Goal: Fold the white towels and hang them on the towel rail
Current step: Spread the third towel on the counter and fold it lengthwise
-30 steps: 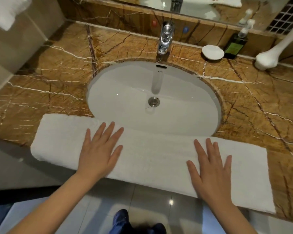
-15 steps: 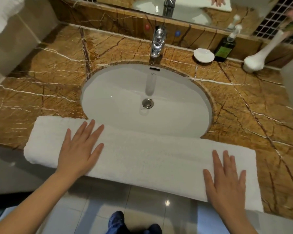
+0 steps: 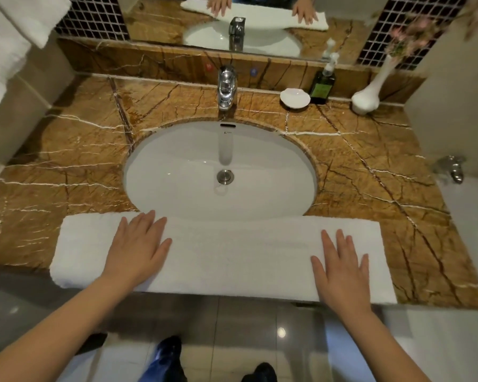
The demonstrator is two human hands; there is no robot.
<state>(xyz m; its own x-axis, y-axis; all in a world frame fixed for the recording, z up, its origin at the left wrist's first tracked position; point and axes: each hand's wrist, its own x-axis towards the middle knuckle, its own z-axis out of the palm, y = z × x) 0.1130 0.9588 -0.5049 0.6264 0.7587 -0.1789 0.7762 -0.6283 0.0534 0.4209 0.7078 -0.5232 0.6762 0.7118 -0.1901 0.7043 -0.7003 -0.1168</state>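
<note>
Towel: a white towel (image 3: 232,257), folded into a long band, lies along the front edge of the brown marble counter (image 3: 66,166), at 6 o'clock from the basin (image 3: 177,161); its far edge covers the near rim of the basin, and its near edge hangs slightly past the counter's front

Left hand: the left hand (image 3: 137,249) lies flat, palm down, fingers spread and pointing toward 12 o'clock, on the towel's left part; it grips nothing, only presses on the cloth

Right hand: the right hand (image 3: 341,271) lies flat in the same way, fingers slightly apart, on the towel's right part, close to its right end; it grips nothing

Between hands: a bare stretch of towel, smooth and unwrinkled

Tap: a chrome tap (image 3: 226,89) stands at 12 o'clock from the basin

Back of counter: at 1 o'clock from the basin, a white shell-shaped dish (image 3: 295,98), a dark soap bottle (image 3: 322,84) just beside it, and a white vase (image 3: 369,92) with pink flowers farther right

Hanging towels: white towels (image 3: 14,31) hang at 10 o'clock, above the counter's left end; what they hang from is out of view

Mirror: the mirror (image 3: 163,23) at 12 o'clock reflects both hands flat on the towel
</note>
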